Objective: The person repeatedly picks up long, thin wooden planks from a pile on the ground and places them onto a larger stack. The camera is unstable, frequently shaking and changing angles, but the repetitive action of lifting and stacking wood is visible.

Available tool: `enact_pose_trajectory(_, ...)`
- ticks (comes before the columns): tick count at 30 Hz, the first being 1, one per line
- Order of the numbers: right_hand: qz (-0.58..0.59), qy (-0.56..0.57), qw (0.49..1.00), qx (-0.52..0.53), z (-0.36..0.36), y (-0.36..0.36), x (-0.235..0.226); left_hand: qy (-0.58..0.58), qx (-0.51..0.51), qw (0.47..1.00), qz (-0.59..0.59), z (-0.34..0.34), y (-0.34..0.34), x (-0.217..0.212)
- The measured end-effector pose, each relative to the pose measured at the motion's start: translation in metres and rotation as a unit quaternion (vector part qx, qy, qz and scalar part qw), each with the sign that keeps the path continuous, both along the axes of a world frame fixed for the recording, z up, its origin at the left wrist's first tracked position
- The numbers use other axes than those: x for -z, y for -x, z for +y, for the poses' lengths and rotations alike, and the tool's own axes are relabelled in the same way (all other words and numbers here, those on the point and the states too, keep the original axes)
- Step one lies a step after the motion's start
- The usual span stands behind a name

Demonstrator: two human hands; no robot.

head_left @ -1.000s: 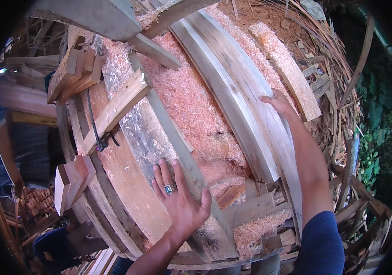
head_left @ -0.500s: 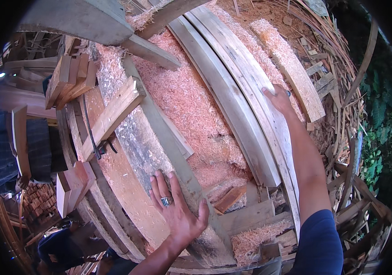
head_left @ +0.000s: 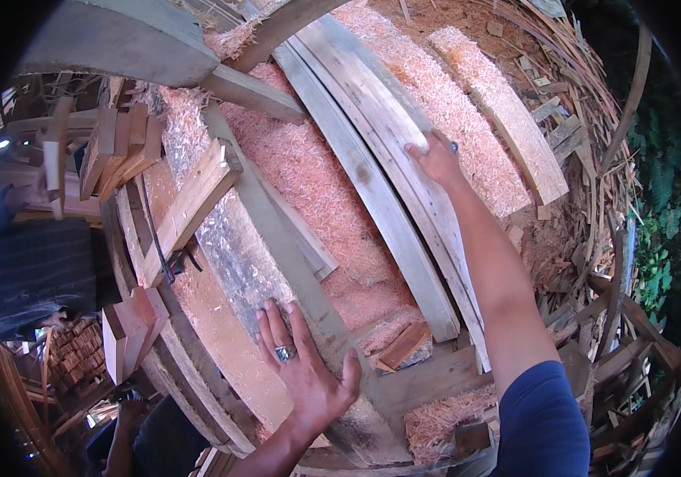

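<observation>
One plank (head_left: 392,131) is being grasped along its right edge by your right hand (head_left: 440,161); your released left hand (head_left: 309,381) is resting on a beam (head_left: 237,242).

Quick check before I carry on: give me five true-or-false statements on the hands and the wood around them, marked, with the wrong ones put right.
1. The right hand grips a long plank at its edge. True.
2. The left hand holds a hammer. False: it rests palm down on a beam.
3. A ring shows on each hand. True.
4. The shavings between beam and plank are dark green. False: they are pinkish.
5. The sleeve on the right arm is dark blue. True.
</observation>
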State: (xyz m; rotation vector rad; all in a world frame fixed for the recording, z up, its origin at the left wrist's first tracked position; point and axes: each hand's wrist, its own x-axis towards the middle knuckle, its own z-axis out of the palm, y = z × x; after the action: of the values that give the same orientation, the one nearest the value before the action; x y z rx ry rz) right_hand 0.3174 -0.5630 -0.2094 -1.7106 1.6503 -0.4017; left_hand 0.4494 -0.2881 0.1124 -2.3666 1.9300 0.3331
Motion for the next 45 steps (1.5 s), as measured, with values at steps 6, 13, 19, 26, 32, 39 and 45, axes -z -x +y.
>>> enact_pose_trajectory(6,0.057,0.047,0.997,-0.028,0.032,0.017,-0.016,0.023,0.017,1.000,-0.012,0.000,-0.003,0.002)
enact_pose_trajectory(13,0.020,-0.054,0.993,-0.101,0.185,0.167,-0.066,0.070,0.031,0.997,0.005,0.006,0.002,0.010)
enact_pose_trajectory(19,0.024,-0.160,0.941,0.296,0.383,0.337,-0.080,0.076,0.031,0.997,0.015,0.012,0.008,0.011)
enact_pose_trajectory(26,-0.125,-0.324,0.888,0.303,0.576,0.392,-0.071,0.061,0.015,0.998,-0.025,0.005,0.002,0.009)
enact_pose_trajectory(32,-0.238,-0.304,0.665,0.639,0.599,0.366,-0.025,0.037,-0.013,0.999,-0.015,0.010,0.000,0.005)
enact_pose_trajectory(39,-0.208,-0.181,0.659,0.700,0.550,0.349,-0.028,0.053,-0.010,0.998,-0.030,0.013,0.004,0.007)
enact_pose_trajectory(45,-0.176,-0.147,0.738,0.635,0.478,0.304,-0.001,0.072,0.000,0.997,-0.026,0.012,0.006,0.004)
